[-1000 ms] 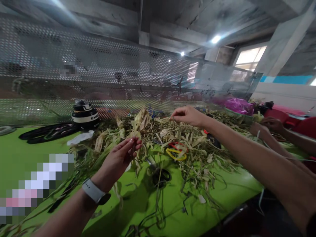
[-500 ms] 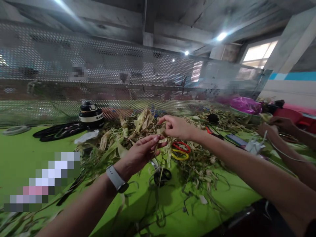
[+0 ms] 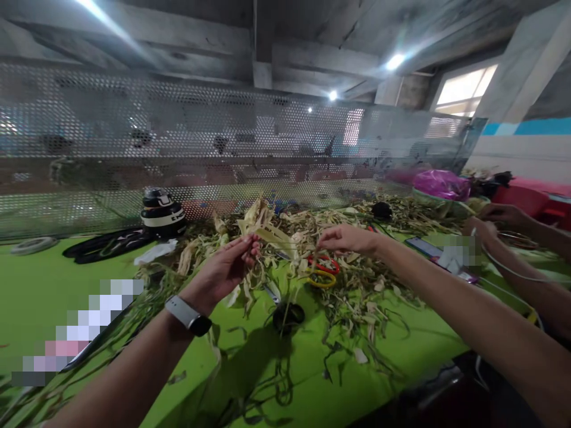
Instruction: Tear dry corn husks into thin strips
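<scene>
My left hand (image 3: 229, 261), with a watch on its wrist, pinches a pale dried corn husk (image 3: 279, 236) that fans out to the right of the fingertips. Apart from it on the right, my right hand (image 3: 350, 239) has its fingers pressed together. Faint thin lines run between the two hands; whether the right fingers hold one is too fine to tell. Below them lie scissors with red and yellow handles (image 3: 322, 279) and another pair with black handles (image 3: 288, 318). A heap of dried husks (image 3: 352, 279) spreads around and behind both hands.
A black jar-like bottle (image 3: 163, 214) and black cable coils (image 3: 107, 242) stand back left, before a perforated metal screen (image 3: 200, 131). Husk scraps litter the green tabletop (image 3: 250, 362). At right are a phone (image 3: 423, 247), a purple bag (image 3: 441, 184) and another person's hands (image 3: 484, 235).
My hands have drawn apart from near contact: the left moved left with the pale husk, the right moved right and slightly down. The view has shifted slightly.
</scene>
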Available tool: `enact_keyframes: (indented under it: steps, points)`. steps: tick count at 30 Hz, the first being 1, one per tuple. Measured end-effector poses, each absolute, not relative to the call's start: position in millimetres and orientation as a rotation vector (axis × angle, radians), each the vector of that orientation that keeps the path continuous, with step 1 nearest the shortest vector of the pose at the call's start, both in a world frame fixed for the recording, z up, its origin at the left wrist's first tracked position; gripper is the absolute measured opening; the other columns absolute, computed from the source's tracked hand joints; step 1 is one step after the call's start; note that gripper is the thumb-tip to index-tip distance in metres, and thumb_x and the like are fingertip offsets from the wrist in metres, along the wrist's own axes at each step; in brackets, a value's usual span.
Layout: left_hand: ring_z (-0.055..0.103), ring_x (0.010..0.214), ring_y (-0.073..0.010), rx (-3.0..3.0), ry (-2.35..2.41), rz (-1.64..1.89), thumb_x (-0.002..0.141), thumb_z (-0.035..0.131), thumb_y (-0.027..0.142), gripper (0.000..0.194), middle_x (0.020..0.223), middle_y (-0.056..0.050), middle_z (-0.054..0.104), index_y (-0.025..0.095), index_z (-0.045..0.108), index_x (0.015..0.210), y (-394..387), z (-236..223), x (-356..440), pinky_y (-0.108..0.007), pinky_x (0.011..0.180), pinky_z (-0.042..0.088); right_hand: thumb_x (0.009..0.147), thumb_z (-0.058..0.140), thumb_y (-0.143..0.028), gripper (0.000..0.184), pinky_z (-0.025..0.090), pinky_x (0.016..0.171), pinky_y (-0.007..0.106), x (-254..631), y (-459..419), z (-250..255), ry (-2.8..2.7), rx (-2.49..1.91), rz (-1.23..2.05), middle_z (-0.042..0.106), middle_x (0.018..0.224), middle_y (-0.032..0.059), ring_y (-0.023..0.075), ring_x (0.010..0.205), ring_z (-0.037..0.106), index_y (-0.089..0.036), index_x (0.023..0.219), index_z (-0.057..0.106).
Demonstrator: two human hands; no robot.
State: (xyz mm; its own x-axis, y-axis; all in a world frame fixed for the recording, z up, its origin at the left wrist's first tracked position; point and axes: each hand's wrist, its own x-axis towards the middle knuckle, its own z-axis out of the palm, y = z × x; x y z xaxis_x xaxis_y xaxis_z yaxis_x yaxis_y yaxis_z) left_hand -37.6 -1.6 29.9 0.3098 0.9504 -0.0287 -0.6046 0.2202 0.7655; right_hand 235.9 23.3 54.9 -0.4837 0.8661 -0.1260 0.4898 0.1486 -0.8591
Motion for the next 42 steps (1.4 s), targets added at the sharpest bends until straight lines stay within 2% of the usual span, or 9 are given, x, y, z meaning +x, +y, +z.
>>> enact_keyframes:
  steps: [8, 19, 28, 31, 34, 36, 38, 40, 42]
  points:
    - [0.055, 0.05, -0.0051, 0.738, 0.616, 1.14, 0.08, 0.046, 0.002, 0.018, 0.063, -0.003, 0.059, 0.008, 0.063, 0.078, 13, 20, -57, -0.008, 0.04, 0.045, 0.067, 0.057, -0.055, 0.042, 0.02, 0.041, 0.019, 309, 25, 25, -1.932, -1.522, 1.097, 0.042, 0.045, -0.0081, 0.0042, 0.04, 0.032, -0.014, 0.073, 0.056]
    - [0.052, 0.049, -0.0026, 0.767, 0.624, 0.963, 0.079, 0.052, 0.005, 0.009, 0.069, -0.002, 0.058, 0.007, 0.061, 0.078, 6, 11, -67, -0.006, 0.033, 0.037, 0.059, 0.056, -0.064, 0.05, 0.029, 0.046, 0.022, 313, 36, 2, -2.175, -1.715, 0.849, 0.048, 0.05, -0.0022, 0.0093, 0.047, 0.04, -0.014, 0.063, 0.059]
    - [0.052, 0.045, -0.0016, 0.78, 0.657, 0.965, 0.078, 0.055, 0.006, 0.007, 0.068, -0.002, 0.058, 0.008, 0.061, 0.08, 4, 4, -82, -0.005, 0.032, 0.036, 0.058, 0.042, -0.076, 0.061, 0.026, 0.045, 0.023, 337, 49, 13, -2.277, -1.865, 0.542, 0.036, 0.044, -0.0034, 0.0098, 0.046, 0.034, -0.017, 0.05, 0.051]
    - [0.052, 0.046, -0.0015, 0.789, 0.638, 0.957, 0.077, 0.057, 0.007, 0.006, 0.069, -0.001, 0.059, 0.009, 0.061, 0.08, 6, 3, -82, -0.005, 0.033, 0.035, 0.068, 0.036, -0.071, 0.058, 0.03, 0.046, 0.022, 343, 49, 17, -2.303, -1.96, 0.285, 0.039, 0.045, -0.0025, 0.0113, 0.047, 0.04, -0.017, 0.054, 0.052]
    - [0.052, 0.046, -0.0013, 0.797, 0.616, 0.929, 0.076, 0.058, 0.008, 0.004, 0.068, -0.001, 0.059, 0.009, 0.062, 0.079, 7, 0, -79, -0.005, 0.033, 0.036, 0.072, 0.047, -0.056, 0.044, 0.034, 0.051, 0.023, 333, 46, 14, -2.343, -1.999, 0.093, 0.049, 0.05, 0.0009, 0.0138, 0.053, 0.048, -0.017, 0.052, 0.052]
    - [0.052, 0.046, -0.0016, 0.801, 0.613, 0.907, 0.076, 0.059, 0.008, 0.004, 0.067, -0.001, 0.059, 0.009, 0.062, 0.078, 6, -3, -76, -0.006, 0.034, 0.036, 0.072, 0.055, -0.043, 0.034, 0.035, 0.055, 0.025, 314, 40, 13, -2.343, -2.009, -0.006, 0.055, 0.058, 0.0047, 0.0167, 0.059, 0.052, -0.016, 0.051, 0.053]
    - [0.052, 0.045, -0.0018, 0.81, 0.628, 0.892, 0.076, 0.059, 0.009, 0.004, 0.067, -0.001, 0.06, 0.009, 0.062, 0.077, 5, -6, -73, -0.006, 0.033, 0.036, 0.076, 0.051, -0.033, 0.024, 0.036, 0.058, 0.028, 284, 31, 14, -2.321, -1.989, -0.113, 0.059, 0.074, 0.0099, 0.0201, 0.068, 0.055, -0.014, 0.064, 0.058]
    - [0.052, 0.045, -0.0017, 0.821, 0.643, 0.874, 0.076, 0.058, 0.009, 0.005, 0.067, -0.002, 0.06, 0.009, 0.063, 0.077, 3, -7, -69, -0.006, 0.033, 0.035, 0.084, 0.04, -0.03, 0.025, 0.038, 0.063, 0.028, 245, 19, 18, -2.334, -1.873, -0.16, 0.059, 0.088, 0.0099, 0.0193, 0.076, 0.055, -0.016, 0.079, 0.06]
    - [0.052, 0.044, -0.0017, 0.835, 0.637, 0.853, 0.077, 0.057, 0.01, 0.006, 0.067, -0.002, 0.061, 0.008, 0.063, 0.077, 1, -8, -67, -0.006, 0.032, 0.034, 0.085, 0.042, -0.03, 0.024, 0.04, 0.068, 0.028, 203, 6, 21, -2.414, -1.483, 0.042, 0.06, 0.084, 0.0073, 0.0171, 0.077, 0.055, -0.016, 0.081, 0.061]
